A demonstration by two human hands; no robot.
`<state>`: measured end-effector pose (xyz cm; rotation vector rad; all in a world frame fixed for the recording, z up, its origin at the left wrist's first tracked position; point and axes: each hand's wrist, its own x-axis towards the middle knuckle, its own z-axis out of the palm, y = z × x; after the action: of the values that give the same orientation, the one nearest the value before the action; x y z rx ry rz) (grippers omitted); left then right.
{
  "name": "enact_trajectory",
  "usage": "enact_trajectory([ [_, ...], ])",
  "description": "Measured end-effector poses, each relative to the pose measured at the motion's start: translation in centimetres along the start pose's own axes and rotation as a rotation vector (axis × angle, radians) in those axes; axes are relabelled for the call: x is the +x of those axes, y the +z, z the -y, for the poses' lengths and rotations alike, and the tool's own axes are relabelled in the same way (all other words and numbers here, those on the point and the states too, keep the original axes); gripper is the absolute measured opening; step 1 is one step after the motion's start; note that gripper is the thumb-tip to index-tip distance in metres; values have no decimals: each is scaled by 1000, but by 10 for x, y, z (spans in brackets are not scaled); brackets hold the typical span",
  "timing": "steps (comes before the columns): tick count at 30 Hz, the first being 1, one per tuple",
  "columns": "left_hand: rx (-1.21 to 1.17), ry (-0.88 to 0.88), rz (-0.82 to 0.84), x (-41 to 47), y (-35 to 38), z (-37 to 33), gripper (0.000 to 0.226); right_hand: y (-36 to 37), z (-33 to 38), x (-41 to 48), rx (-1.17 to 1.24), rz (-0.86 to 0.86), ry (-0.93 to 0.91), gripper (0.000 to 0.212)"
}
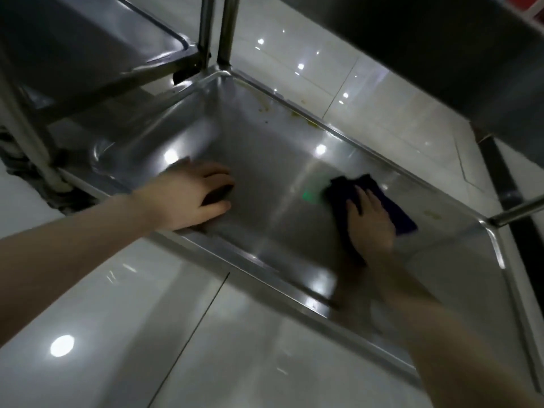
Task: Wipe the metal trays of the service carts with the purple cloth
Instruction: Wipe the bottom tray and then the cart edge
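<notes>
A low metal tray point(265, 148) of a service cart fills the middle of the head view. The purple cloth point(391, 207), dark and crumpled, lies on the tray's floor toward its right end. My right hand point(369, 223) lies flat on the cloth with straight fingers, pressing it onto the metal. My left hand point(191, 198) rests on the tray's near rim at the left, its fingers curved over into the tray with nothing in them. Yellowish stains point(294, 113) dot the far rim.
A second cart's tray point(88, 39) stands at the upper left, touching the corner posts point(226, 30). A dark shelf point(441, 48) overhangs at the upper right. A cart wheel point(56, 189) sits at the left. Glossy white floor tiles point(206, 334) surround the carts.
</notes>
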<state>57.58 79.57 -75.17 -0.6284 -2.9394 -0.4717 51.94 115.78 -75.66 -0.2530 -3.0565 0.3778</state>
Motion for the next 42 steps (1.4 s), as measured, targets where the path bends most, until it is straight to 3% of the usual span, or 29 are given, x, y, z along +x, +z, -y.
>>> enact_trajectory([
  [3, 33, -90, -18, -6, -11, 37, 77, -28, -62, -28, 20, -50, 356, 49],
  [6, 87, -77, -28, -5, -6, 39, 72, -21, -34, -38, -12, -46, 389, 50],
  [10, 92, -77, -63, -7, -3, 37, 66, 6, 70, -5, 30, -7, 165, 49],
  [14, 73, -92, -48, -7, -2, 39, 71, 46, 199, 13, 65, 114, -246, 50],
  [18, -9, -84, -34, -5, -6, 45, 74, 53, 217, 20, 69, 165, -412, 51],
  [20, -22, -45, -24, -4, -10, 55, 65, 43, 173, 22, 34, 101, -352, 49],
  [22, 44, -28, -45, -2, -14, 73, 53, 25, 113, 18, 33, 49, -162, 48],
  [25, 86, -219, -90, -3, -20, 96, 56, -9, 40, 1, 31, 34, 181, 50],
  [28, 96, -289, -103, -2, -14, 92, 59, -11, 49, -6, 44, 29, 312, 49],
  [32, 68, -294, -114, -1, -17, 92, 60, 25, 156, 13, 24, -25, 56, 46],
  [37, 44, -289, -149, -3, -17, 92, 58, 82, 303, 32, 114, 84, -393, 49],
  [39, -20, -323, -168, -4, -21, 94, 59, 86, 315, 35, 124, 111, -446, 50],
  [42, -90, -358, -222, -8, -21, 94, 60, 74, 270, 37, 72, 72, -452, 48],
])
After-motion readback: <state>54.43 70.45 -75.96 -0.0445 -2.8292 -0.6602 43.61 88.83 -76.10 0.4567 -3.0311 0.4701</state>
